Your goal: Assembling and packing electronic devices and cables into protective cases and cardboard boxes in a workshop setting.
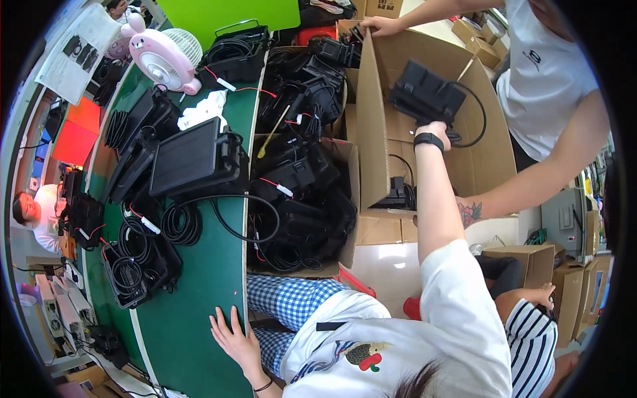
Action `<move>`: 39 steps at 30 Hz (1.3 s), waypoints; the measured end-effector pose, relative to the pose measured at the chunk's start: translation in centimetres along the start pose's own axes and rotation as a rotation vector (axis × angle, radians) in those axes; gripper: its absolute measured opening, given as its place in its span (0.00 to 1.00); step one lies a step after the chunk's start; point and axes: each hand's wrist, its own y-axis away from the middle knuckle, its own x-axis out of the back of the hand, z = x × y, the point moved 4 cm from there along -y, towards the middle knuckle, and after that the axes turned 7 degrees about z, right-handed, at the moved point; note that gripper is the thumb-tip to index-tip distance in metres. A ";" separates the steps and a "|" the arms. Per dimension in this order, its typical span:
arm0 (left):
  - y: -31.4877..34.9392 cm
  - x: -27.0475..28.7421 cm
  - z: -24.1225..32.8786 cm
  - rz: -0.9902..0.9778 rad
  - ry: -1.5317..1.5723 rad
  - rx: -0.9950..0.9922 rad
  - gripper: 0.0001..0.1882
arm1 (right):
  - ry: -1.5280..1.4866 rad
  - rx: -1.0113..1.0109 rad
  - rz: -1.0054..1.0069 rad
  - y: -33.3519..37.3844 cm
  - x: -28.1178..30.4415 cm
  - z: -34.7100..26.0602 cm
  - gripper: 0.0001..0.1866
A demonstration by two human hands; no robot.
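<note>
My right hand (434,131) reaches out and grips a black plastic case (428,91) with a loop of black cable. The case hangs over an open cardboard box (481,96), and another black case (399,192) lies inside at the near end. My left hand (237,339) rests flat, fingers spread, on the green table (192,312), holding nothing. A person in a white shirt (551,93) across from me grips the box flap with one hand (383,26); their other hand is mostly hidden low beside the box.
Several black cases (199,159) with coiled cables and white connectors lie on the table near a pink fan (162,56). A second cardboard box (353,199), full of similar cases, stands against the table edge. A person in a striped shirt (531,331) sits at lower right.
</note>
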 end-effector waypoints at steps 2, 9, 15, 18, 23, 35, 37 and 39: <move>-0.7 -0.3 0.5 -0.011 0.011 0.008 0.34 | 0.122 0.028 0.114 -4.7 -1.4 2.9 0.31; -1.9 -1.0 0.8 -0.026 0.041 0.030 0.36 | 0.593 -0.008 -0.010 -19.8 -5.7 11.2 0.16; -0.5 0.8 -1.5 0.000 0.054 0.084 0.34 | 1.116 0.417 -0.857 -13.5 -19.8 11.3 0.15; -0.5 0.8 -1.6 -0.028 0.060 0.072 0.33 | 1.233 0.723 -1.390 -4.7 -30.9 8.7 0.15; 0.2 0.4 -1.9 -0.049 -0.046 0.046 0.31 | 1.215 1.148 -2.123 5.2 -38.6 7.3 0.15; -1.3 5.4 -17.7 0.609 0.445 0.494 0.08 | 1.055 1.617 -2.443 2.5 -42.0 4.9 0.18; 0.0 5.2 -26.9 0.861 0.418 0.617 0.08 | 0.782 1.771 -2.366 5.8 -41.9 1.2 0.18; 0.8 2.6 -36.7 0.980 0.375 0.748 0.13 | 0.612 1.923 -2.299 8.3 -39.7 -3.1 0.08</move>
